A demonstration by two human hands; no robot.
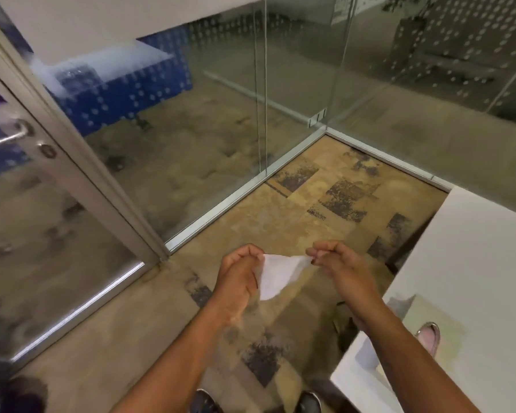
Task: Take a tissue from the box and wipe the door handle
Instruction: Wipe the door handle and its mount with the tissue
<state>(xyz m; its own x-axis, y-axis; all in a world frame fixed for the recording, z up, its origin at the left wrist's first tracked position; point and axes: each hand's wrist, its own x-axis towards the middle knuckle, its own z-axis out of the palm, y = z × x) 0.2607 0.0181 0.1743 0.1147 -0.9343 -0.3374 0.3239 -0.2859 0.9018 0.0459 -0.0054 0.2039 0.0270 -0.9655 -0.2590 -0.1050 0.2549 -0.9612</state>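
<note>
A white tissue (276,274) is stretched between my two hands above the carpet. My left hand (240,275) pinches its left edge, my right hand (338,262) pinches its right corner, and the rest hangs down in a point. The silver lever door handle (11,135) sits on the glass door at the far left, well away from both hands, with a round lock (46,150) just below it. The tissue box is not in view.
A glass door (42,234) with a metal frame stands at left and glass walls (221,129) meet in a corner ahead. A white table (474,248) runs along the right, with a pink object (429,338) on it. My shoes (203,402) show at the bottom.
</note>
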